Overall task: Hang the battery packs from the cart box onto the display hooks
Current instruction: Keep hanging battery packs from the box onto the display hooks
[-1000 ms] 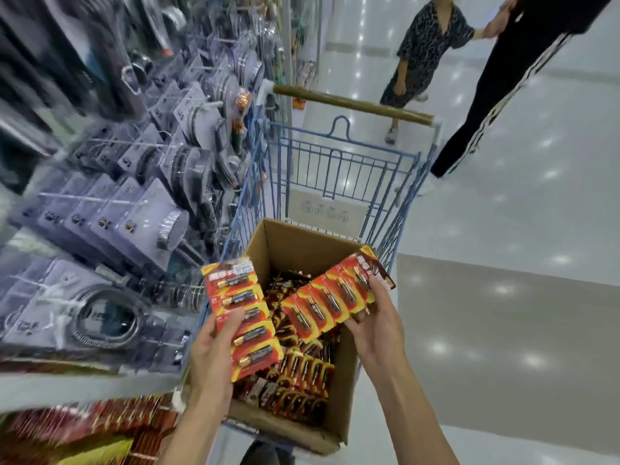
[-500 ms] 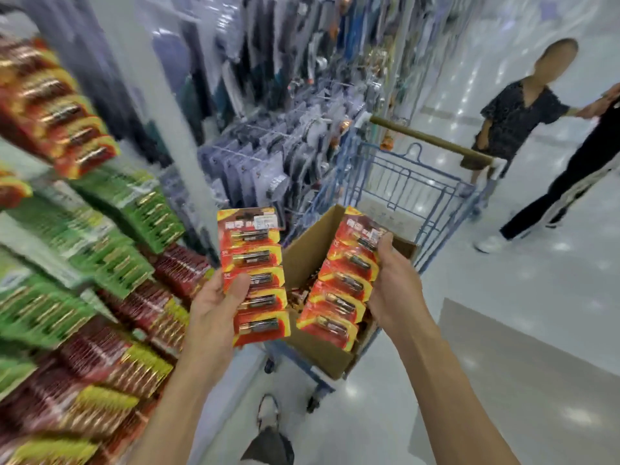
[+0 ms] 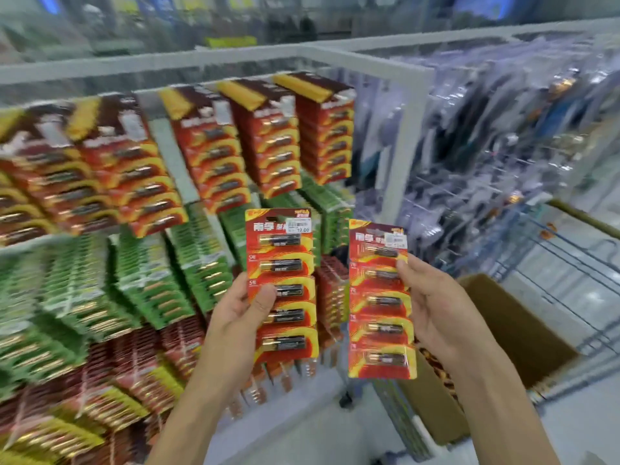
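Both forearms reach up toward 12 o'clock. The left hand pinches with thumb in front; the right hand has its grip curled likewise.

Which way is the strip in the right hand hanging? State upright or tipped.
Upright. The right hand holds its battery strip vertically, price sticker at top, five batteries stacked downward.

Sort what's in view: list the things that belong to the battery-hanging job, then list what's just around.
Job:
left hand gripping a red battery strip
right hand gripping a second red strip
cardboard box in the blue cart
red packs on the display hooks

Around:
green packs
clear-bagged goods
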Demonstrator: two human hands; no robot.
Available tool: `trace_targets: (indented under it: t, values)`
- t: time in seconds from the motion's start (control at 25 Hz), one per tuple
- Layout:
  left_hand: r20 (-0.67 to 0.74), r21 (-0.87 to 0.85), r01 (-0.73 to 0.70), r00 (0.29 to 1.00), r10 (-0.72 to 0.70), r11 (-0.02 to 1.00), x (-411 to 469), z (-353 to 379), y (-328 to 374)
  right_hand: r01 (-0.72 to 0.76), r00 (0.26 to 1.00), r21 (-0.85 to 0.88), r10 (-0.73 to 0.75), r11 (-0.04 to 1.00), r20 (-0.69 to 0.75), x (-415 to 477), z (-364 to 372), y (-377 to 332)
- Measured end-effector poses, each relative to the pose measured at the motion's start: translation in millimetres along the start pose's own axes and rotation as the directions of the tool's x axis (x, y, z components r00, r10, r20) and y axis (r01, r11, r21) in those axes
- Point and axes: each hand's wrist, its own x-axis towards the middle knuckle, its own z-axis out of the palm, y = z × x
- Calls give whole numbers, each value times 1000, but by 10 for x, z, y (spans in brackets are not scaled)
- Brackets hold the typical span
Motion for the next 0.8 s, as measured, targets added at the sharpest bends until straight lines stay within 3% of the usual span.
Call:
trace_targets:
  t: [0.24, 0.56, 0.8]
  values:
    - [-164, -95, 0, 986, -15, 995, -240, -833, 453, 28, 999, -45, -26, 999, 37, 187, 1024, 437]
    - [-306, -259, 50, 943, -131, 965, -374, -1626, 685, -38, 997, -91, 31, 995, -78, 312, 1750, 846]
    - [-344, -202, 20, 935, -90, 979, -378, -1782, 869, 211, 977, -261, -214, 942, 14, 444, 2088, 520]
